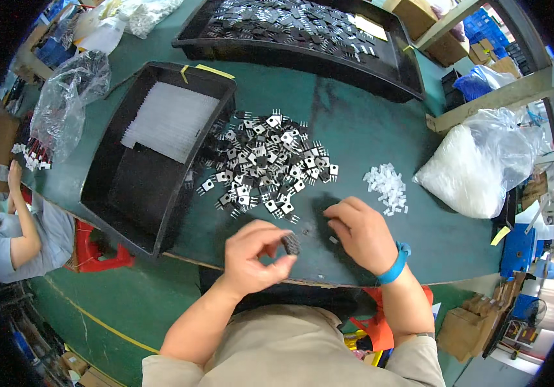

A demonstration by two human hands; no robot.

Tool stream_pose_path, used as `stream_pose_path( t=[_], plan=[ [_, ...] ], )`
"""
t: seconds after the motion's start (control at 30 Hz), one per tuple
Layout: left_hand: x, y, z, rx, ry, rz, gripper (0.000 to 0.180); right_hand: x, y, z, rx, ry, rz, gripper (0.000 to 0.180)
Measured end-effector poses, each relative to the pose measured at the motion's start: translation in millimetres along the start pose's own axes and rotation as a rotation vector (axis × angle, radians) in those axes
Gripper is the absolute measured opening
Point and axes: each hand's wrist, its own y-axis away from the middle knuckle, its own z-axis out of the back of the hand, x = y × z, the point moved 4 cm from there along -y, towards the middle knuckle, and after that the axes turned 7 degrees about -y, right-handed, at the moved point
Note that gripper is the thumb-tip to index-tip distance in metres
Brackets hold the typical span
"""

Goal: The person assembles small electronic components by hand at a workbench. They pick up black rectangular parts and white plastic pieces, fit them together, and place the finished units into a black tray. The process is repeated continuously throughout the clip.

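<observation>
Between its thumb and fingertips, my left hand (256, 253) grips a small dark bundle with a ridged surface (291, 243), close to the table's front edge. To the right of it, my right hand (366, 238) hovers over the table with fingers bent toward the thumb; anything in that pinch is too small or hidden to make out. Beneath its fingers lies a single small white piece (333, 240). Beyond both hands spreads a heap of three-legged transistors (267, 158), black with silver tabs. Small white plastic pieces (385, 187) form a pile on the right.
A black tray (128, 184) holding a white ridged sheet (172, 119) stands left. The larger black tray (302, 55) at the back contains many transistors. At right sits a plastic bag of white pieces (467, 171). Another person (31, 238) works at far left, near a red stool (102, 248).
</observation>
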Motion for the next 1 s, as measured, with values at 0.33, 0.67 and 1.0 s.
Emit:
stream_pose_path(
  t=[0.33,0.67,1.0],
  plan=[
    [5,0,-10,0.047,0.050,0.013,0.038,-9,33,-11,0.036,0.131,-0.040,0.013],
    [-4,-1,-15,0.141,-0.042,-0.068,0.040,16,18,1,0.039,-0.379,-0.045,0.011],
    [-5,-1,-16,0.177,-0.057,-0.096,0.041,30,7,-4,0.133,-0.185,0.192,0.011]
  ],
)
